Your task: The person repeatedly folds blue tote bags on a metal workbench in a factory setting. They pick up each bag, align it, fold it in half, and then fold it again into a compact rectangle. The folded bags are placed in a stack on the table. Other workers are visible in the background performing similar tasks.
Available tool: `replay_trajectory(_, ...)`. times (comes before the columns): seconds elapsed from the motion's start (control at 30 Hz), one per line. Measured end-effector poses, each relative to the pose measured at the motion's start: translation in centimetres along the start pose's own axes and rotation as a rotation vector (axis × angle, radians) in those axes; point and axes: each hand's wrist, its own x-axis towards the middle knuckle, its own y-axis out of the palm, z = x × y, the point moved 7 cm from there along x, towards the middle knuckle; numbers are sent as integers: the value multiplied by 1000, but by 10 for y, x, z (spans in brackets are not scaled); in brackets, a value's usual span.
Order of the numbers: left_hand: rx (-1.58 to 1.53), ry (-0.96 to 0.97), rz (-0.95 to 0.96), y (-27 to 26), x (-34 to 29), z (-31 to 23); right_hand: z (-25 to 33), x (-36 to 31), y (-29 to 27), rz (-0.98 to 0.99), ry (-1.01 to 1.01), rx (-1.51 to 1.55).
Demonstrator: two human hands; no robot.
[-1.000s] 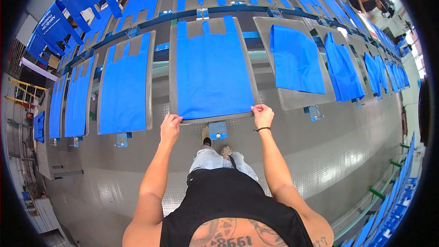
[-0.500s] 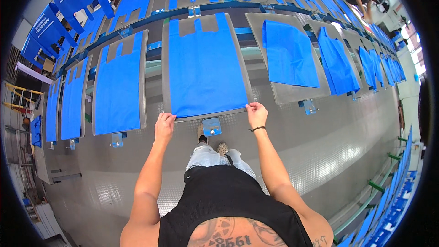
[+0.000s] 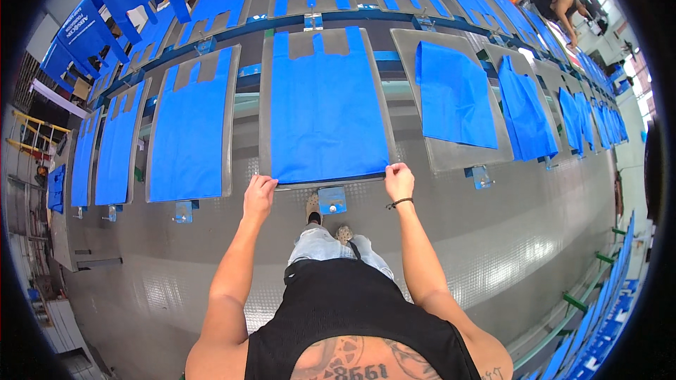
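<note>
Centre bag (image 3: 329,112): thin blue cloth, felt-like, matt; mostly smooth, faint ripples.
Board (image 3: 301,43) beneath: grey, matt, even-surfaced; wood or coated metal, cannot tell.
Folded bag (image 3: 456,95) at right: same look of blue cloth, matt, creased.
Bracket (image 3: 332,198): blue-painted metal, slight gloss.
Bolt (image 3: 333,208) on it: bare metal, shiny.
Rail (image 3: 248,70): blue paint, looks like metal, smooth.
Floor (image 3: 507,239): grey, rough with small raised pattern; glossy where light strikes.
Top (image 3: 352,309): black cloth, soft, matt, finely textured.
Trousers (image 3: 317,245): pale faded denim, matt.
Wristband (image 3: 400,203): dark, cord-like; finish too small to read.
</note>
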Motion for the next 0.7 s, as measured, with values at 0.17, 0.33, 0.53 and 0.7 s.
replay_trajectory(0.17, 10, 24, 21, 1, -2, 0, -17, 8, 0, 60, 147, 287)
replay_trajectory(0.33, 11, 20, 31, 0, -3, -1, -16, 2, -4, 66, 148, 286)
replay_trajectory(0.53, 2, 45, 32, 1, -4, -1, -14, 0, -5, 37, 89, 192)
replay_trajectory(0.7, 11, 28, 31, 3, -7, 1, -11, -3, -6, 9, 50, 167)
